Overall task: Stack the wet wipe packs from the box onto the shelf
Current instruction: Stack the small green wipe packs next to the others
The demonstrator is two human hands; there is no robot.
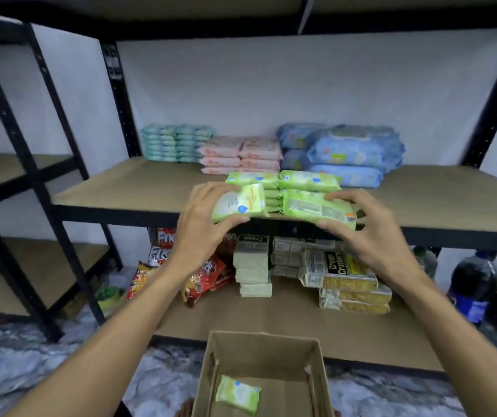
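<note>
- Right now the left pack, pale green, is in the left grip. The fingers curl over its top and the thumb is tucked under its near edge.
- The right pack, green with its printed label facing up, is in the right grip, pinched the same way between fingers above and thumb below.
- Both packs sit tilted at the front lip of the shelf, side by side with a small gap between them.
- Just behind them stands the green stack, two columns of matching packs pressed together.
- Further back on the same board are pink packs in the middle, teal packs to the left against the wall, and bulky blue packs to the right.
- Down at the person's feet the box stands open, with a last pack lying flat on its bottom near the left wall.
- On the lower board are red snack bags, cracker packets piled up, and a dark bottle off to the right.
- A second black rack stands to the left.
</note>
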